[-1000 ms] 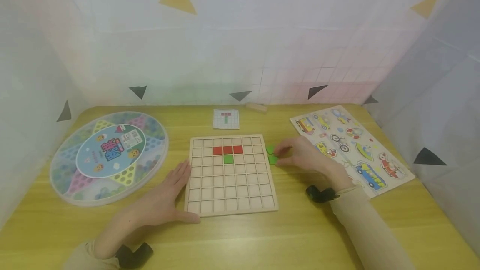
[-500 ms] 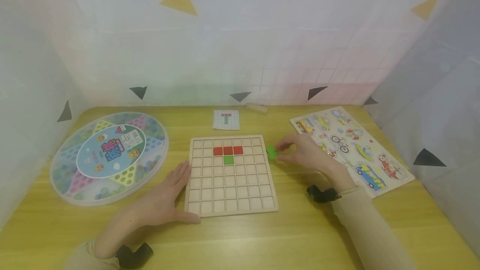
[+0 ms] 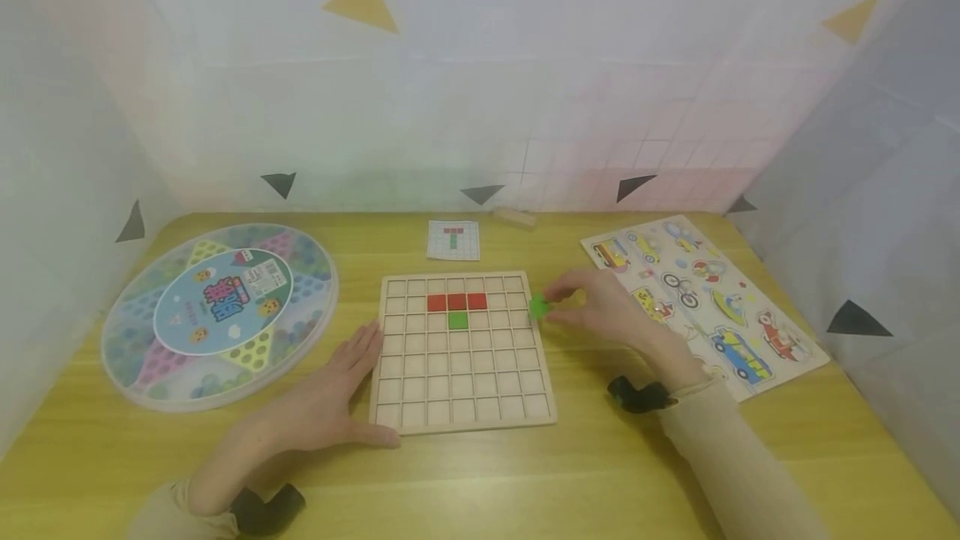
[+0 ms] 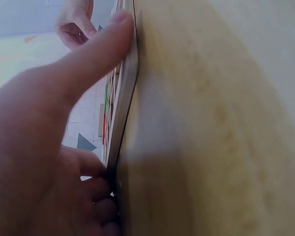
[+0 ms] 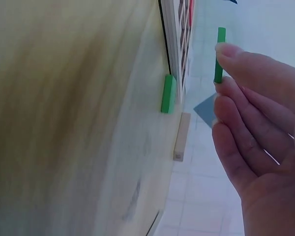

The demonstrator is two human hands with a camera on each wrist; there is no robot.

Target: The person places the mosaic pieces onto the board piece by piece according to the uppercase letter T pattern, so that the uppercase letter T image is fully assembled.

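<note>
My right hand (image 3: 600, 307) pinches a green square tile (image 5: 221, 59) between thumb and fingers, lifted above the table beside the right edge of the wooden grid board (image 3: 486, 362). A second green tile (image 5: 168, 94) lies on the table against that edge, seen in the right wrist view. My left hand (image 3: 318, 411) rests at the board's left side, fingers along the edge and the straight thumb touching the near left corner. In the board sit a row of red tiles (image 3: 457, 302) and one green tile (image 3: 458, 321) below the middle one.
Behind the board lie a small card (image 3: 453, 241) with a red and green T pattern and a wooden stick (image 3: 515, 217). A round game box (image 3: 315, 332) stands left. A vehicle puzzle board (image 3: 705, 311) lies right, partly under my right forearm.
My right hand has picked up a green tile from beside the board and moved it slightly left, toward the board's right edge. The left hand stays where it was.
</note>
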